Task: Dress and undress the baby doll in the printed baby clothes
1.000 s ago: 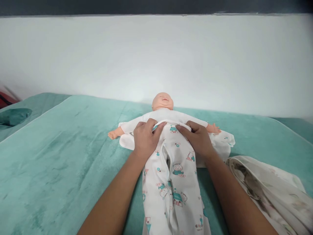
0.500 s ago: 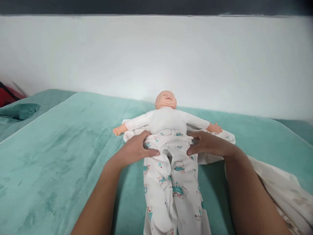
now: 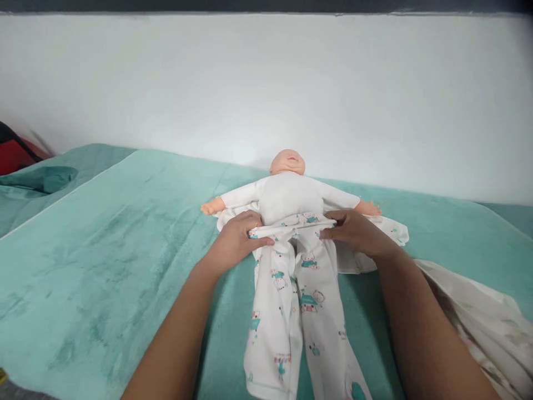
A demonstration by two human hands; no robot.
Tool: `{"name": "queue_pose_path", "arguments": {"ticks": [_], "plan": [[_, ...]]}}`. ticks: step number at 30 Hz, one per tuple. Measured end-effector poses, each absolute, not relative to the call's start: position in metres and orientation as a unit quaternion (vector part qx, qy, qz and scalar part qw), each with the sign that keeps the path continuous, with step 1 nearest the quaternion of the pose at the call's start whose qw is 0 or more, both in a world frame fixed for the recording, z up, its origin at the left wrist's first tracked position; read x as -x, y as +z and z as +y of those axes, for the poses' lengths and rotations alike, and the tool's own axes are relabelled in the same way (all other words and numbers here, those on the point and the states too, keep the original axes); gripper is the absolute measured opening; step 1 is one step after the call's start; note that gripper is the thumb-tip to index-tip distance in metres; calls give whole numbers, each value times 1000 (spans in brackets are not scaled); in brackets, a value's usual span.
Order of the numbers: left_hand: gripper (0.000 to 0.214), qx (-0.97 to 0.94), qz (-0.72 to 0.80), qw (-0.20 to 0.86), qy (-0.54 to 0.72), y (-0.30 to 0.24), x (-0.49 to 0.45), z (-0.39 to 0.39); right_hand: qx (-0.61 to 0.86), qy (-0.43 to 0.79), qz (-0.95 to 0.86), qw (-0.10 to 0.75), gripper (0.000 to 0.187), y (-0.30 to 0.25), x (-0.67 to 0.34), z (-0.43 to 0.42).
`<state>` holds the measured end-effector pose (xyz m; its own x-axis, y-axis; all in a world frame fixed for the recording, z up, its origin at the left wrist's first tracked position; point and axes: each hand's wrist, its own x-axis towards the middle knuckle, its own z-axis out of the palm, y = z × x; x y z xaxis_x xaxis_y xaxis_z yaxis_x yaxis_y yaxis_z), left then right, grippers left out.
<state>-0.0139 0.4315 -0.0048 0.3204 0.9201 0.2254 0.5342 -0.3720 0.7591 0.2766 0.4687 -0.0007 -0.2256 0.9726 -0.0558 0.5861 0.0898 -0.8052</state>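
A baby doll (image 3: 288,189) in a white top lies on its back on the teal bed cover (image 3: 116,239), arms spread. White printed trousers (image 3: 291,300) cover its legs. My left hand (image 3: 237,241) pinches the waistband at the doll's left-side hip, fingers closed on the cloth. My right hand (image 3: 353,230) grips the waistband on the other hip. A white printed cloth (image 3: 391,236) lies spread under the doll.
A crumpled patterned cloth (image 3: 478,322) lies at the lower right beside my right forearm. A teal pillow (image 3: 41,179) and something red (image 3: 14,155) sit at the far left. A white wall (image 3: 266,94) runs behind the bed.
Both hands slid down from the doll's chest to its hips, taking the trouser waistband lower. The trouser legs now lie straighter and longer toward me.
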Motion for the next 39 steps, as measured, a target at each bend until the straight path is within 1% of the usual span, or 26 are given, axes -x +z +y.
{"name": "queue_pose_path", "arguments": {"ticks": [2,4,8,11,14,16,18,20,22,24,27,29,32,34,36,39], "plan": [[17,-750,481,265,368,-11,12,434,576,351,-685,274,38,-5,-274,471],[16,-740,488,244,395,-16,10,437,579,341,-677,300,36,-10,-269,474],[18,-725,498,220,422,-23,3,444,600,281,-654,364,22,-17,-256,477],[19,-726,506,209,417,-22,2,448,622,230,-653,365,16,-18,-248,476],[26,-738,515,244,362,-12,8,445,612,242,-669,346,21,-17,-249,474],[38,-755,510,288,295,-4,16,438,584,290,-687,321,31,-15,-255,471],[60,-769,502,319,235,4,23,431,544,355,-709,276,37,-11,-262,468],[78,-768,508,326,213,8,27,425,502,414,-725,224,34,-6,-268,463],[87,-759,520,325,218,8,27,422,475,449,-735,179,38,0,-270,459],[84,-756,523,323,227,7,25,422,473,458,-737,152,39,4,-269,455],[60,-769,503,325,223,5,22,423,494,434,-741,135,30,5,-265,453],[44,-782,482,326,224,4,20,423,507,423,-737,145,30,1,-264,452],[30,-795,461,306,250,0,19,419,523,434,-711,182,31,-7,-265,448],[27,-790,462,290,279,-7,18,413,532,449,-690,199,31,-14,-264,441],[28,-774,475,270,320,-17,15,403,537,437,-686,227,31,-22,-260,431],[32,-736,524,216,370,-31,9,388,556,336,-693,313,29,-33,-249,413]]}}
